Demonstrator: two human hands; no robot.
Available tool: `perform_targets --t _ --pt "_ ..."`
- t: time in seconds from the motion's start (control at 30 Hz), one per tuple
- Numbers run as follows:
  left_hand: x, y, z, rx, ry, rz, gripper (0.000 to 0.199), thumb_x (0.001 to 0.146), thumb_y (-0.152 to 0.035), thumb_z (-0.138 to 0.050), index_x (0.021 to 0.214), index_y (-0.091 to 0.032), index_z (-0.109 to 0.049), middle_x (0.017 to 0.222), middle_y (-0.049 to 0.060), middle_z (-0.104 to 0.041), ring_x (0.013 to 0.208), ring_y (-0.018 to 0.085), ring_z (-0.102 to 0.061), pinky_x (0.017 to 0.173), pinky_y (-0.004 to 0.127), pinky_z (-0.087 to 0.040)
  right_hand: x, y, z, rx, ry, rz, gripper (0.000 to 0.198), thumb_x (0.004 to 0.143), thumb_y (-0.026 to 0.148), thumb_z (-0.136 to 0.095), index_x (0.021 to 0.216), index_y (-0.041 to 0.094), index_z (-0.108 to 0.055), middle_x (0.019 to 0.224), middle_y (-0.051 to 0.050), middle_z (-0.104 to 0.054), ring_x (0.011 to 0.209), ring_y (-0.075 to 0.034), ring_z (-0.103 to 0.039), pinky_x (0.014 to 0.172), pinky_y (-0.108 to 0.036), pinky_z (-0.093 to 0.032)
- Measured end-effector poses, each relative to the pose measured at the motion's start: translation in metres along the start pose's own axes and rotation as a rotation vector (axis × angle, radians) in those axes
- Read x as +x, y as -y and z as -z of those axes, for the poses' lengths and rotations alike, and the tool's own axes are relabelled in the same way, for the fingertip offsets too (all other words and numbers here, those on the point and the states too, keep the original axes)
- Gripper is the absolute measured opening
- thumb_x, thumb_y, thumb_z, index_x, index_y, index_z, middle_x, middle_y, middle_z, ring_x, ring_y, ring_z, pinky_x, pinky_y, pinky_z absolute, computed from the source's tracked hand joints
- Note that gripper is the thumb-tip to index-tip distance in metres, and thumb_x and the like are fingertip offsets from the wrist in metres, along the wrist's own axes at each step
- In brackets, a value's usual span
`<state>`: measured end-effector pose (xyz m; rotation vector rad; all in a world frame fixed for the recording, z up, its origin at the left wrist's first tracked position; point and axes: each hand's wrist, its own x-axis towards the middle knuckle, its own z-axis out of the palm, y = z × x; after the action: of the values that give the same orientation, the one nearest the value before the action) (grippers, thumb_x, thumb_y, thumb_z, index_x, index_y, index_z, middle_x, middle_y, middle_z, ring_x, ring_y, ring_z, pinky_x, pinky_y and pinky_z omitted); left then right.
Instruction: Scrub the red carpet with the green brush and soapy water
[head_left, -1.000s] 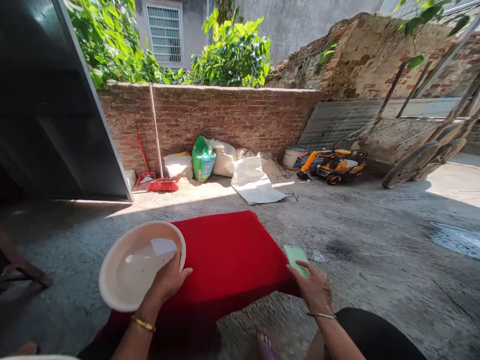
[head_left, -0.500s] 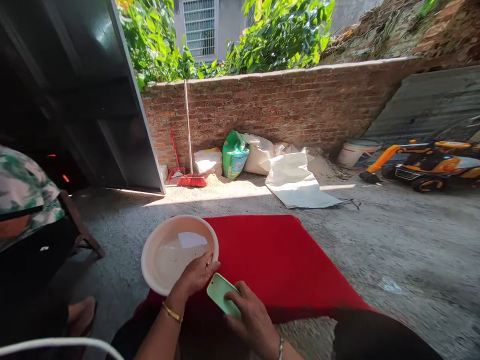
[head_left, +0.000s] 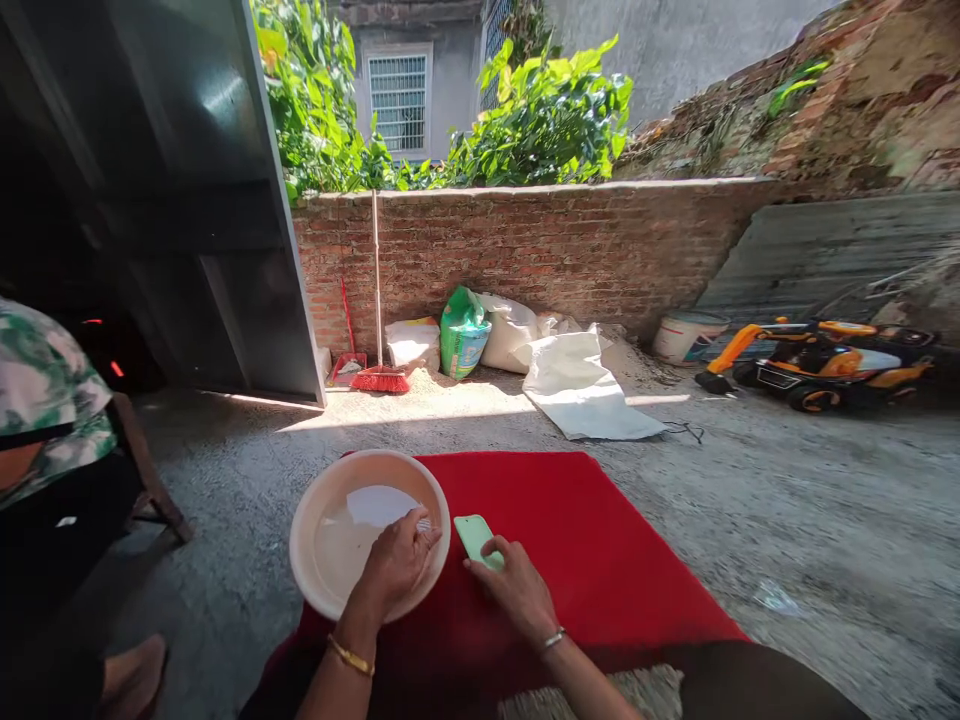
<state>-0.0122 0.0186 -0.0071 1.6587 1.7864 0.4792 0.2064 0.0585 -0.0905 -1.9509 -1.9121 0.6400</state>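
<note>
A pale green phone (head_left: pixel 475 538) with a small dark dot near its far end is in my right hand (head_left: pixel 517 585). Thumb and fingers close round its near end, low over or on the red cloth (head_left: pixel 577 540); contact is unclear. To the left stands a wide, pale pink basin (head_left: pixel 311 580) holding clear water. My left hand (head_left: pixel 397 560) is over the basin's right side, fingers loosely bent and apart, with nothing visible in them. Whether the fingertips touch the water is hard to make out. Small dark specks show in the basin.
At far left a person in a patterned shirt (head_left: pixel 45 380) sits beside a dark metal door (head_left: pixel 225 250). Along the brick wall (head_left: pixel 525 240) are a red broom (head_left: pixel 381 380), several sacks (head_left: pixel 465 340), a bucket (head_left: pixel 686 338) and a toy excavator (head_left: pixel 825 365).
My right hand has carried the phone forward and slightly right over the cloth. My left hand has shifted slightly from the basin's near right rim to over its inside. The view has tilted up.
</note>
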Motion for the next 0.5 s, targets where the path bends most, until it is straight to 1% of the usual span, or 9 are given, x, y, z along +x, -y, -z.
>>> perform_targets --t 0.07,0.13,0.2,0.23,0.3,0.37,0.43,0.5 --pt "-0.002 -0.005 0.004 -0.007 -0.007 0.022 0.057 0.120 -0.035 -0.047 0.169 -0.015 -0.067 0.155 0.018 -0.085 0.147 0.029 -0.078 0.119 0.034 -0.055 -0.001 0.018 -0.015 -0.053 0.008 0.051 0.017 0.102 0.044 -0.078 0.112 0.033 -0.084 0.117 -0.004 -0.083 0.102 -0.026 -0.085 0.076 -0.028 -0.055" --pt "-0.005 -0.008 0.007 -0.001 -0.018 0.037 0.057 0.120 -0.031 -0.047 0.170 -0.014 -0.067 0.165 0.017 -0.080 0.154 0.029 -0.074 0.123 0.033 -0.053 -0.003 0.028 -0.025 -0.131 0.005 0.137 0.020 0.104 0.044 -0.077 0.119 0.034 -0.083 0.121 -0.006 -0.081 0.103 -0.025 -0.085 0.077 -0.027 -0.054" --pt "-0.007 -0.008 0.008 0.016 -0.026 0.050 0.057 0.119 -0.028 -0.047 0.171 -0.015 -0.067 0.170 0.017 -0.076 0.158 0.028 -0.071 0.125 0.033 -0.051 -0.001 0.028 -0.023 -0.220 0.021 0.200 0.023 0.104 0.041 -0.077 0.125 0.034 -0.083 0.127 -0.007 -0.079 0.110 -0.026 -0.084 0.082 -0.028 -0.055" --pt "-0.008 -0.008 0.008 0.029 -0.028 0.058 0.057 0.119 -0.028 -0.048 0.171 -0.015 -0.066 0.169 0.017 -0.077 0.158 0.028 -0.072 0.125 0.033 -0.051 0.002 0.024 -0.017 -0.260 0.038 0.205 0.026 0.102 0.038 -0.078 0.127 0.034 -0.083 0.130 -0.007 -0.078 0.115 -0.027 -0.084 0.085 -0.029 -0.056" --pt "-0.009 -0.006 0.008 0.060 -0.022 0.068 0.057 0.119 -0.029 -0.048 0.171 -0.015 -0.066 0.162 0.018 -0.081 0.153 0.028 -0.075 0.123 0.033 -0.053 0.012 0.009 0.004 -0.319 0.058 0.177 0.030 0.101 0.033 -0.077 0.131 0.034 -0.082 0.135 -0.009 -0.076 0.122 -0.028 -0.082 0.091 -0.030 -0.056" --pt "-0.008 -0.005 0.006 0.094 -0.016 0.077 0.057 0.119 -0.031 -0.049 0.171 -0.016 -0.066 0.156 0.018 -0.084 0.150 0.028 -0.077 0.121 0.033 -0.054 0.026 -0.014 0.034 -0.360 0.039 0.125 0.031 0.102 0.030 -0.074 0.132 0.033 -0.081 0.136 -0.009 -0.075 0.126 -0.029 -0.080 0.094 -0.032 -0.055" --pt "-0.007 -0.003 0.004 0.115 -0.012 0.081 0.056 0.118 -0.030 -0.051 0.169 -0.017 -0.068 0.158 0.017 -0.084 0.152 0.028 -0.076 0.121 0.032 -0.053 0.040 -0.044 0.070 -0.382 -0.010 0.045 0.027 0.103 0.031 -0.070 0.129 0.031 -0.080 0.132 -0.010 -0.074 0.125 -0.030 -0.079 0.095 -0.035 -0.056" --pt "-0.006 -0.002 0.001 0.122 -0.003 0.070 0.055 0.117 -0.029 -0.051 0.168 -0.018 -0.069 0.161 0.016 -0.082 0.155 0.028 -0.074 0.122 0.031 -0.052 0.049 -0.079 0.105 -0.365 -0.078 -0.079 0.021 0.102 0.032 -0.070 0.120 0.028 -0.080 0.125 -0.010 -0.073 0.118 -0.032 -0.080 0.096 -0.040 -0.058"
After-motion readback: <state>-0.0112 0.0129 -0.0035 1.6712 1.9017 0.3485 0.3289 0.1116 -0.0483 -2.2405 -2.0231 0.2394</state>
